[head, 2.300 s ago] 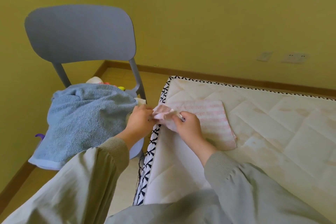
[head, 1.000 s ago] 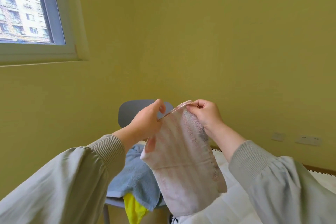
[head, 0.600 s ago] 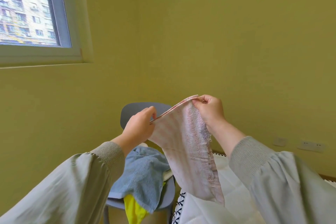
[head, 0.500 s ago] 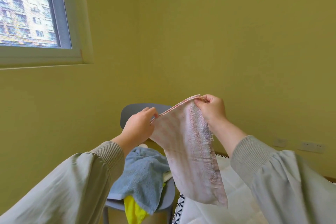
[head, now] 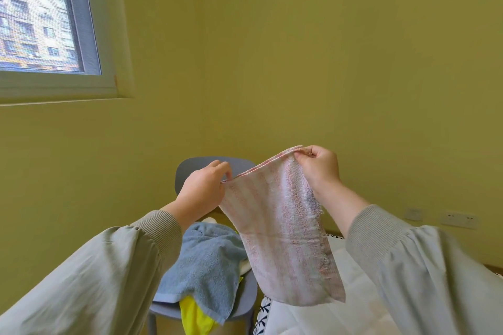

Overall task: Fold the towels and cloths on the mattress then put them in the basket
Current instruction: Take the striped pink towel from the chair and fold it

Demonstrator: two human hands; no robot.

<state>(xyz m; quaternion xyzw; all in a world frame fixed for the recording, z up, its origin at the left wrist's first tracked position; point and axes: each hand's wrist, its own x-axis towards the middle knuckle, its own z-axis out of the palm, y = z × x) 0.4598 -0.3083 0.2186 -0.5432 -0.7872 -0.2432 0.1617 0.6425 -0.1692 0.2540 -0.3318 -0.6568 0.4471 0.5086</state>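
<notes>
Here, your left hand (head: 201, 190) and right hand (head: 321, 168) each pinch a top corner of the pink-and-white striped terry cloth (head: 283, 228), which hangs above the white quilted mattress's (head: 351, 280) edge; a loosened pinch could let it drop crooked.

Grey chair (head: 182, 168) against yellow wall (head: 299, 49), window (head: 40, 13) upper left, sockets (head: 458, 220) right
</notes>
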